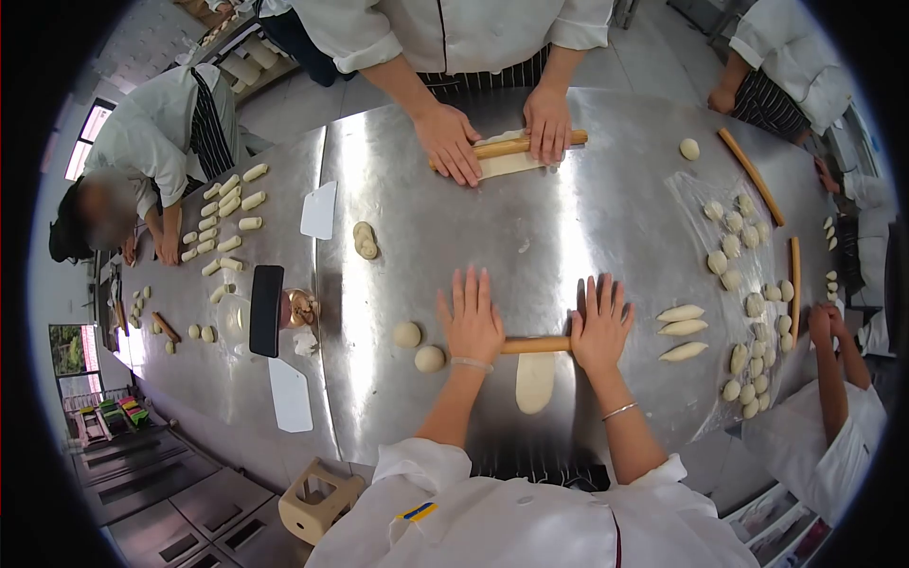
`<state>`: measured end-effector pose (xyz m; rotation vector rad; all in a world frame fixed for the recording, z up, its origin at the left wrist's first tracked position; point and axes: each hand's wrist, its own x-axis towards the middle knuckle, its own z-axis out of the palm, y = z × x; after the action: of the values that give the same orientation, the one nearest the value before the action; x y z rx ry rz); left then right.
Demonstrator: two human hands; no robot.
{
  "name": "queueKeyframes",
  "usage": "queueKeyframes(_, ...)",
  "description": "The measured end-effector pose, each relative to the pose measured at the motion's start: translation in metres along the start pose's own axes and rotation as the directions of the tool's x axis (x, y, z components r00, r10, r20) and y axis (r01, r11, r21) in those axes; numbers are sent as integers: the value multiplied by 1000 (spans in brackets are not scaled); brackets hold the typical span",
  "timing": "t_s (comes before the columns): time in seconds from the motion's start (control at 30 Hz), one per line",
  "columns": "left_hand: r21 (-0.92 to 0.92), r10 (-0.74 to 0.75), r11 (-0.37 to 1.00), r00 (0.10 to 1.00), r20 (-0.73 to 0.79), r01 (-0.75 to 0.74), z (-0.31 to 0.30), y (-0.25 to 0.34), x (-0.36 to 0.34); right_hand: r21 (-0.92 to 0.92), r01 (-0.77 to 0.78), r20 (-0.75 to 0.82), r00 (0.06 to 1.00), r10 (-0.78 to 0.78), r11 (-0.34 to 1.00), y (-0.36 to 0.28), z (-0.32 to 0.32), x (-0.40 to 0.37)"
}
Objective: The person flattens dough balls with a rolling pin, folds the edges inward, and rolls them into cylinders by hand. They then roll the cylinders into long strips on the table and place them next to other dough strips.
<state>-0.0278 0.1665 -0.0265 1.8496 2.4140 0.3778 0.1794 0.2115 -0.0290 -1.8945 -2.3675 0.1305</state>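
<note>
A wooden rolling pin lies crosswise on the metal table in front of me. My left hand rests flat over its left end, fingers spread forward. Over the right end lies my right hand, palm down with its fingers also stretched apart. A flat oblong strip of dough sticks out below the pin toward me; my hands do not cover it. Two dough balls sit just left of my left hand. Three spindle-shaped dough pieces lie to the right of my right hand.
Across the table, another person's hands press a rolling pin on dough. Several dough balls lie on plastic film at right, near two rolling pins. Leftward are white scrapers, a black phone and dough cylinders.
</note>
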Motion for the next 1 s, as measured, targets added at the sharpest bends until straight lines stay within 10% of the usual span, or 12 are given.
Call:
queueKeyframes(0.23, 52, 108, 994, 983, -149, -101, 16, -12, 76, 153, 186, -200, 968, -154, 971, -3, 20, 111)
queueKeyframes(0.53, -279, 529, 801, 844, -82, -529, 13, -19, -23, 357, 341, 89, 914, -395, 870, 40, -14, 34)
queueKeyframes(1.0, -328, -128, 931, 984, 127, 163, 36, 63, -62, 311, -235, -20, 967, 254, 921, 147, -20, -193)
